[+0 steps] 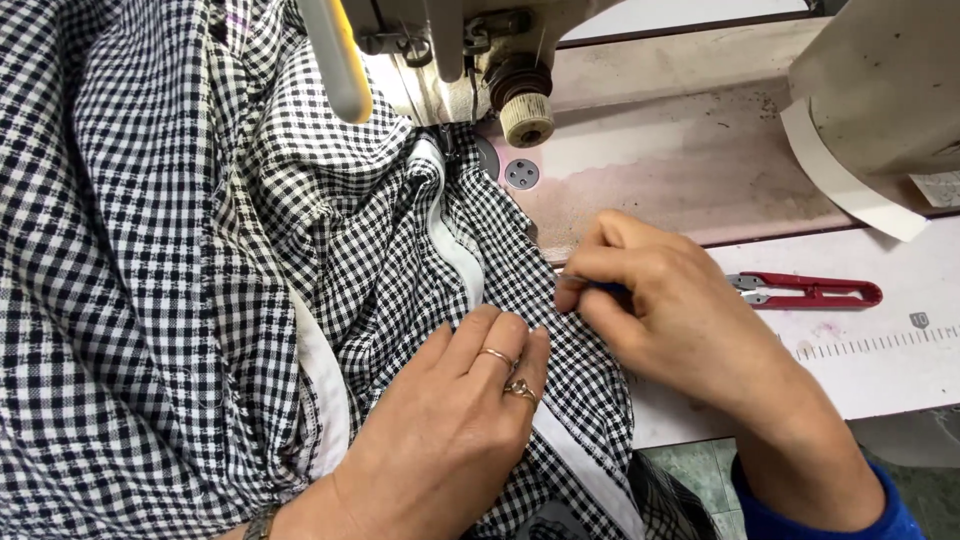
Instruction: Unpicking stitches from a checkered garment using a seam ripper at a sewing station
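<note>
While the left hand [470, 400] presses flat on the checked fabric [180, 300], the right hand [660, 300] pinches a thin tool [590, 283].

Sewing table [880, 375], white top (ruler marks printed): checked fabric [150, 300], red thread snips [810, 291], sewing machine [640, 150].

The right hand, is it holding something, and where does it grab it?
The right hand pinches a thin tool between fingers and thumb; its kind cannot be told. The left hand presses the checked fabric.
</note>
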